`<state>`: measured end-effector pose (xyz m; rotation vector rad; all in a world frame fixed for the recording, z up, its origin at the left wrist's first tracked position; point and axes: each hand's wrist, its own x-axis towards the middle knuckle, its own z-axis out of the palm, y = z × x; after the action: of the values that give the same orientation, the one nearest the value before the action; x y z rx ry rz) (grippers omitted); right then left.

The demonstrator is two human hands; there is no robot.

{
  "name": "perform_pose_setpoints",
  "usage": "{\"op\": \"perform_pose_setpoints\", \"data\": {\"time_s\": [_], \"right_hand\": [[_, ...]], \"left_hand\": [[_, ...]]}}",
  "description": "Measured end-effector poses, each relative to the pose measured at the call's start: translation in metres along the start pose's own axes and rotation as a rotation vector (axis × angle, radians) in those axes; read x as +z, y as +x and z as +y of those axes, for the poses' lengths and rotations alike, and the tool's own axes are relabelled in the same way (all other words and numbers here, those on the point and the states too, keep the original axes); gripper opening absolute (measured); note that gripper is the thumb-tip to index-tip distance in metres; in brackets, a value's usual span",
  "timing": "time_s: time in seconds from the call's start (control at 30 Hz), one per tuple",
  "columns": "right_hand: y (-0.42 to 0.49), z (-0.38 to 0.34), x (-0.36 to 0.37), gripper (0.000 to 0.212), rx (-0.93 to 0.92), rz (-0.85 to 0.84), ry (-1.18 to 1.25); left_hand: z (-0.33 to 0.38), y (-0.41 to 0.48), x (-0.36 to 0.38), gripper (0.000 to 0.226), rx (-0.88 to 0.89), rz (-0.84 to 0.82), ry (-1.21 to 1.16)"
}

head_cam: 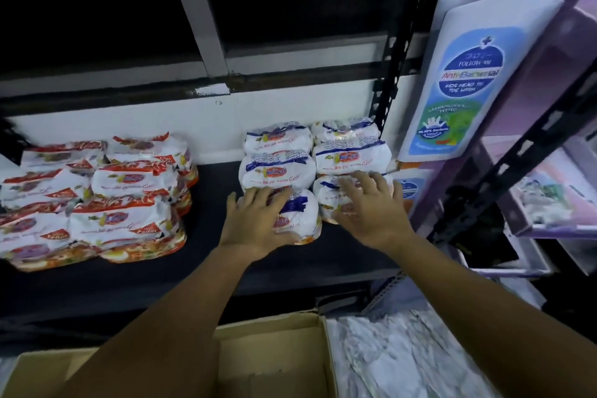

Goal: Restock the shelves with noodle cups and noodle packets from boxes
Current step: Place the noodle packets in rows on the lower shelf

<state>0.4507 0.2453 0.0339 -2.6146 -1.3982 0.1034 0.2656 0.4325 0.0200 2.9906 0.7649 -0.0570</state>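
Two rows of white-and-blue noodle packets (277,168) lie on the black shelf (213,191), at its right end. My left hand (255,223) rests flat, fingers spread, on the front packet of the left row (300,216). My right hand (371,210) lies with straight fingers on the front packet of the right row (329,200). Several white-and-red noodle packets (106,197) are stacked on the left part of the same shelf. A cardboard box (277,352) stands open below my arms; its inside looks bare where I can see it.
A black slotted upright (387,74) borders the blue packets on the right. Beyond it a purple rack holds large white wash bottles (465,81). Crumpled white plastic (403,355) lies right of the box. A white wall strip runs behind the shelf.
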Motion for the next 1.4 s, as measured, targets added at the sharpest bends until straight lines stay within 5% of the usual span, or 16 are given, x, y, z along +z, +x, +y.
{"op": "perform_pose_setpoints", "data": {"time_s": [0.2,1.17,1.4], "right_hand": [[0.027,0.004,0.023,0.084,0.033,-0.026,-0.072],[0.016,0.015,0.043,0.083,0.024,0.05,-0.07],[0.026,0.008,0.014,0.063,0.03,0.256,0.137]], "left_hand": [[-0.006,0.007,0.033,0.111,0.043,0.211,0.05],[-0.008,0.033,0.038,0.105,0.067,0.359,0.17],[-0.015,0.029,0.008,0.084,-0.034,0.39,-0.219]]}}
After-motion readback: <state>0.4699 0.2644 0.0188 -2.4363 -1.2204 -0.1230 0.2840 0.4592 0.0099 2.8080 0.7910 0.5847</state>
